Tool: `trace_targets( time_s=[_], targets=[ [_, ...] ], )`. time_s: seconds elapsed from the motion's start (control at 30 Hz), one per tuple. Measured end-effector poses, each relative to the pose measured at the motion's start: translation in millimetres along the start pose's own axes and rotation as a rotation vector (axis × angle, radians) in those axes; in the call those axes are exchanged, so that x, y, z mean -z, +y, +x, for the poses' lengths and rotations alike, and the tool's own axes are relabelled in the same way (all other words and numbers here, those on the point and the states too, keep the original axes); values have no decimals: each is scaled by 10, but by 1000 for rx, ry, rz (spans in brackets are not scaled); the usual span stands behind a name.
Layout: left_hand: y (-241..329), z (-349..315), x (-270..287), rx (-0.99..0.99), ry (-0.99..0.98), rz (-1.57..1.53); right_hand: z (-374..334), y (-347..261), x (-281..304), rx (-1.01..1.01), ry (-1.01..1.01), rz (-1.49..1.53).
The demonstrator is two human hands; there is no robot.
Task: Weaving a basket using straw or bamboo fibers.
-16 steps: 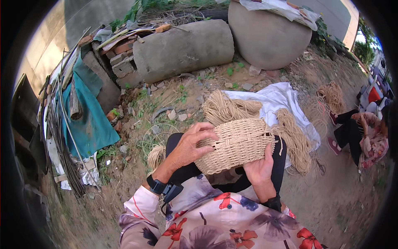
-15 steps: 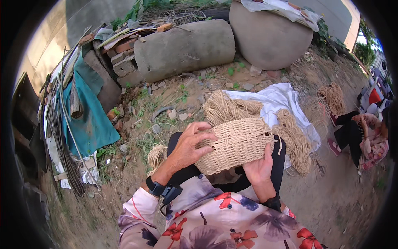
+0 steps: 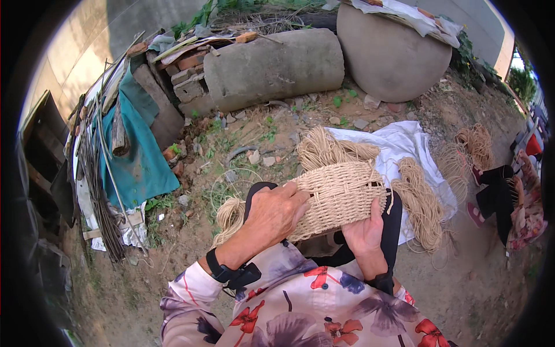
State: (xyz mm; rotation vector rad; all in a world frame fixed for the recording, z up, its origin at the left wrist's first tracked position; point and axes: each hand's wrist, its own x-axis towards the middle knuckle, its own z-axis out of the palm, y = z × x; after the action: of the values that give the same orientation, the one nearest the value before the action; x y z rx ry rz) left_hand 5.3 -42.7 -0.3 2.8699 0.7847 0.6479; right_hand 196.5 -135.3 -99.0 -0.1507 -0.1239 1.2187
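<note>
Beige woven basketwork (image 3: 342, 195), frame centre: lower-right edge pinched by right hand (image 3: 365, 234); left edge covered by curled left hand (image 3: 274, 213), grip indeterminable.

Outdoors, in daylight: at the upper left, a grey wall (image 3: 150, 20) with a bright sunlit patch (image 3: 69, 66) toward the rim; at the upper right, another grey wall (image 3: 473, 26), with green foliage (image 3: 523, 84) beyond at the edge. Across the top centre, a grey cylinder (image 3: 274, 69) lying on its side, stacked bricks (image 3: 188, 80) at its left end, a large rounded grey vessel (image 3: 393, 55) just to its right under white sheeting (image 3: 399, 11). At left, teal cloth (image 3: 139, 159) draped beside thin sticks (image 3: 95, 173). Through the middle, brown earth (image 3: 462, 289) strewn with stones (image 3: 254, 157) and low weeds (image 3: 269, 133), barer toward the lower right
</note>
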Motion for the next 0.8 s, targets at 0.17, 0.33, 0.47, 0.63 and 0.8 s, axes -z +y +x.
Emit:
trace_targets(
  time_s=[0.17,0.33,0.47,0.63,0.8],
  targets=[
    [-227,154,-135,95,-112,-459,-24,-14,0,-31,-44,20],
    [-409,40,-298,307,-94,-924,-7,-36,39,-25,-17,-4],
    [-418,101,-117,373,-342,-860,-8,-65,76,-65,-50,31],
    [-182,-12,-357,152,363,-332,27,-56,74,-68,-46,24],
    [-207,-150,-475,409,438,-384,15,-70,36,-75,-67,13]
  ],
)
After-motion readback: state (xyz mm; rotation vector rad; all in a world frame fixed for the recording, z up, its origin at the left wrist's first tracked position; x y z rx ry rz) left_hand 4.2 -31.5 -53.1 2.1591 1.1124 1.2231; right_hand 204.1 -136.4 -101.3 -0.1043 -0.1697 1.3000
